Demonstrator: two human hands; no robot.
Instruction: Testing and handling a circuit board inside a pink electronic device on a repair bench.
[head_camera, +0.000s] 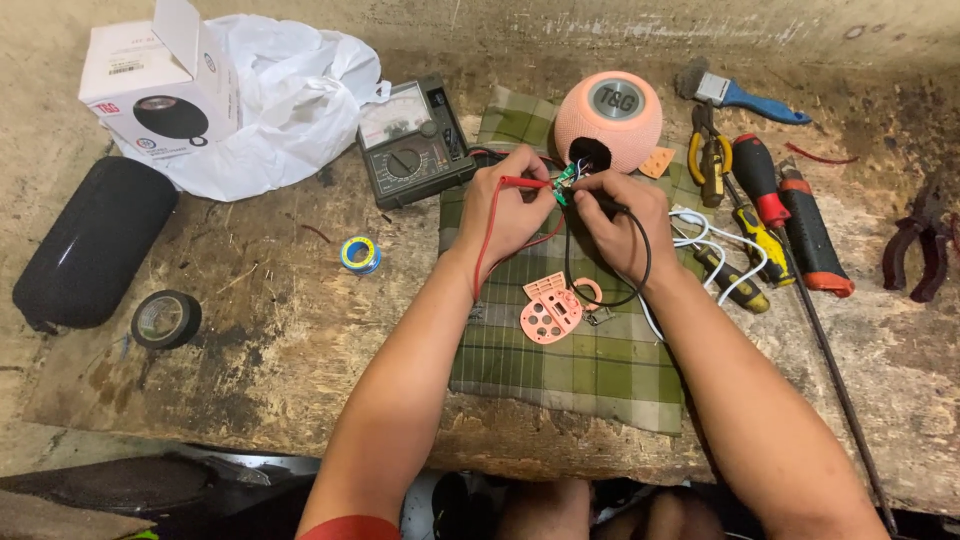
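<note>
We saw the left hand (505, 205) pinching a red probe (522, 182) and the right hand (622, 215) gripping a black probe (603, 203), both tips at a small green circuit board (566, 178) by the round pink speaker (608, 120). Analog multimeter (413, 142) sat just left, on the checked cloth (570, 370)'s edge.

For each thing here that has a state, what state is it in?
Pink speaker: opened, wires and small board pulled out.
Cardboard box: flap up.
Meter: face up, leads attached.
Red probe: held in left hand, tip at board.
Black probe: held in right hand, tip at board.
Pink cover pieces: detached, on the checked cloth.
Tape roll: lying flat.
</note>
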